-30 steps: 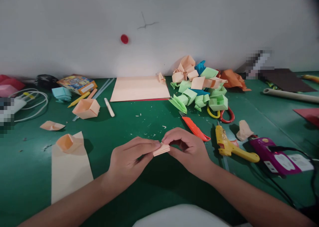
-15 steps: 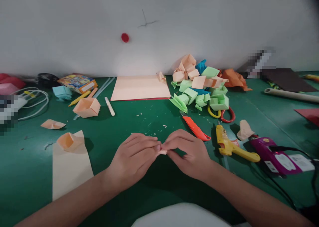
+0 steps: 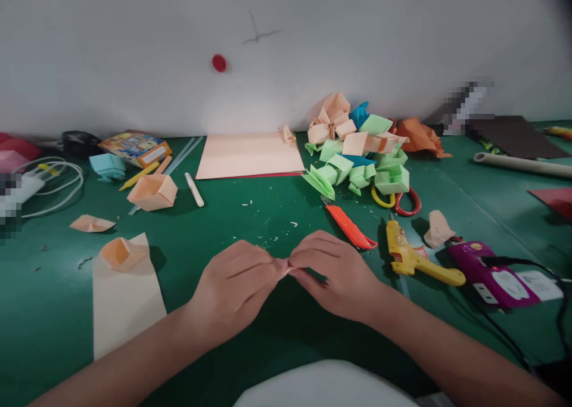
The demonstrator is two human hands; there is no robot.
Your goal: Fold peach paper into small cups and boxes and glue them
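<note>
Above the middle of the green table, my left hand (image 3: 239,276) and my right hand (image 3: 335,270) meet at the fingertips. Both are closed in a pinch on a small piece of peach paper (image 3: 283,272). Most of that paper is hidden behind the fingers, so its shape does not show. To the left, a folded peach paper shape (image 3: 120,254) rests on a cream paper sheet (image 3: 123,311). Just beyond my right hand lies an orange utility knife (image 3: 351,225), with small paper scraps (image 3: 274,238) beside it.
A yellow glue gun (image 3: 413,258) and a purple power strip (image 3: 491,276) with cords lie at right. Behind them are scissors (image 3: 407,202) and a heap of folded paper (image 3: 357,151). Peach sheets (image 3: 250,157), a white marker (image 3: 194,190) and a paper box (image 3: 154,192) sit further back.
The paper between my fingertips shows less now, as a thin edge. My fingers have shifted slightly and sit closer together. The view has tilted a little; the table items stay put.
</note>
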